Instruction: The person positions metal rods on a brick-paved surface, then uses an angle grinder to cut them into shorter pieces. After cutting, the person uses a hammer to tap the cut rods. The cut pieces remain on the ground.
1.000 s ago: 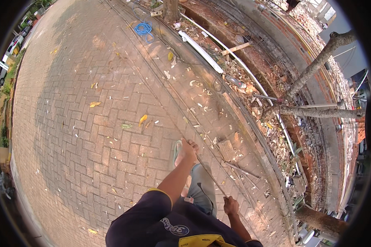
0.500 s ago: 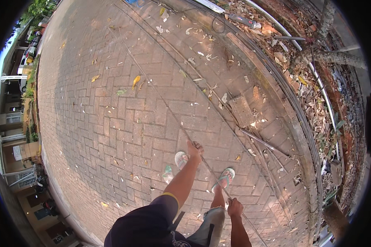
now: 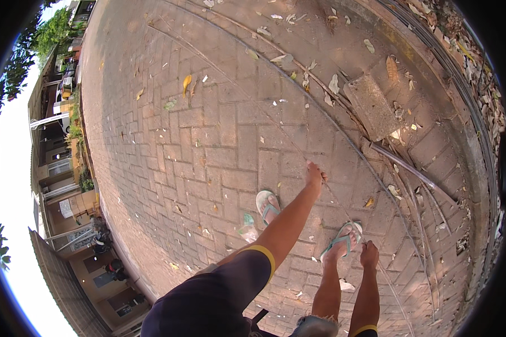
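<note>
A long thin rod [image 3: 336,197] runs slantwise over the paving, from far left down to near right, passing through both of my hands. My left hand [image 3: 316,175] is closed around it, farther out with the arm stretched. Nearer and to the right, my right hand [image 3: 369,255] is also closed on the rod. My feet are in sandals [image 3: 343,240] below the rod. A crumpled clear-and-green plastic piece [image 3: 247,228] lies by my left foot. The rod's far end looks blurred against the bricks.
Another long dark rod [image 3: 331,121] lies on the brick paving [image 3: 219,163] to the right. Beside it are a concrete block [image 3: 372,106], a metal pipe [image 3: 413,171] and thin sticks. Long bars [image 3: 480,129] line the right kerb. Houses [image 3: 67,202] stand at left.
The view has turned, so the ground and houses appear shifted right. Both hands appear farther right and higher in the picture, still gripping the rod.
</note>
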The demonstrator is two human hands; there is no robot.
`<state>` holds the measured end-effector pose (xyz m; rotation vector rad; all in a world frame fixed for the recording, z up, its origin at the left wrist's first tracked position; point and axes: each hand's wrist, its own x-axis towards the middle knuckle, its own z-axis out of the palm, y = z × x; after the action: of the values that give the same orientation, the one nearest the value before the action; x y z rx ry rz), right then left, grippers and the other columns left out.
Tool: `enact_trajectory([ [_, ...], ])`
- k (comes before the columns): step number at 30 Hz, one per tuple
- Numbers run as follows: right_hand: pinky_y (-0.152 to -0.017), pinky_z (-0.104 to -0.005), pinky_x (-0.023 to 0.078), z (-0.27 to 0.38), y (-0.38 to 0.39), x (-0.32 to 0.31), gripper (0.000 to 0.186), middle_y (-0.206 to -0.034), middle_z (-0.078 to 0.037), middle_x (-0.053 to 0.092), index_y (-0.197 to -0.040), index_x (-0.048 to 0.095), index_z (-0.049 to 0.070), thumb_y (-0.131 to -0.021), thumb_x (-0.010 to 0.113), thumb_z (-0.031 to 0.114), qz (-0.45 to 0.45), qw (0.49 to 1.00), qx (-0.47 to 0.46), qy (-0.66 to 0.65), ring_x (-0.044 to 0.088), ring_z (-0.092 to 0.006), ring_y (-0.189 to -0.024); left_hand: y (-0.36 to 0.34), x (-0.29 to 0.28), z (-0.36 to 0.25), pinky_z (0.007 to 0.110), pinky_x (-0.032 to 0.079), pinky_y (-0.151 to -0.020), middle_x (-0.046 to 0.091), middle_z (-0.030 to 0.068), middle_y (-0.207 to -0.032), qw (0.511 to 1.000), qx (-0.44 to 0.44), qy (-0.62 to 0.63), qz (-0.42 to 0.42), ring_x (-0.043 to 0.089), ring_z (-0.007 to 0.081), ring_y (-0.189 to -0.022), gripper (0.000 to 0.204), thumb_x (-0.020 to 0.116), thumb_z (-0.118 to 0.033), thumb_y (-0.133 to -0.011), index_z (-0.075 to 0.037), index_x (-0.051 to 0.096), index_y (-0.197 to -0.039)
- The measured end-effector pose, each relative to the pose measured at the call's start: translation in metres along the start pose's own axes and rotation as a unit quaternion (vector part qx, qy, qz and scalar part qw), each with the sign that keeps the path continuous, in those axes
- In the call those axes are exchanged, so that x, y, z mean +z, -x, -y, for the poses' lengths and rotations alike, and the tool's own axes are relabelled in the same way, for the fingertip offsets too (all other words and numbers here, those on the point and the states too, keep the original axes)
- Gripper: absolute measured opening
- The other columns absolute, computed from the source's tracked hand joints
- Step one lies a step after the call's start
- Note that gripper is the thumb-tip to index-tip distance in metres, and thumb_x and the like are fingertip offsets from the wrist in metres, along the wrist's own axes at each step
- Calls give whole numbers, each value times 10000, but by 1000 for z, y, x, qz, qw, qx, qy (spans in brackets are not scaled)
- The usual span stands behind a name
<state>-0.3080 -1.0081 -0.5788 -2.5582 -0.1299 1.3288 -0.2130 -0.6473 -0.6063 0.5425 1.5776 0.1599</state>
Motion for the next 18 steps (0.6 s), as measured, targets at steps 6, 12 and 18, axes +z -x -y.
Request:
enact_trajectory([
  [6,-785,-503,475,-10,-24,-4,173,-1002,-225,623,-1001,545,28,-897,606,152,8,999,38,14,596,-424,-974,-34,4,13,320,497,-678,540,74,-877,938,7,-347,29,592,154,-785,203,518,-214,-955,-18,537,-1005],
  [12,-895,-463,479,-4,-39,-17,381,-1231,-189,500,-1196,491,43,-848,644,74,38,994,84,55,527,-375,-1148,-12,13,-4,377,528,-778,625,222,-1173,938,-26,-326,115,666,319,-928,580,631,-332,-863,62,503,-1268],
  [18,-957,-454,461,61,-41,-56,574,-1355,-153,411,-1305,439,44,-802,708,114,-28,991,79,108,453,-358,-1248,90,-74,-62,367,524,-859,651,179,-1152,840,225,-445,214,655,288,-1050,413,575,-283,-932,1,571,-1231],
])
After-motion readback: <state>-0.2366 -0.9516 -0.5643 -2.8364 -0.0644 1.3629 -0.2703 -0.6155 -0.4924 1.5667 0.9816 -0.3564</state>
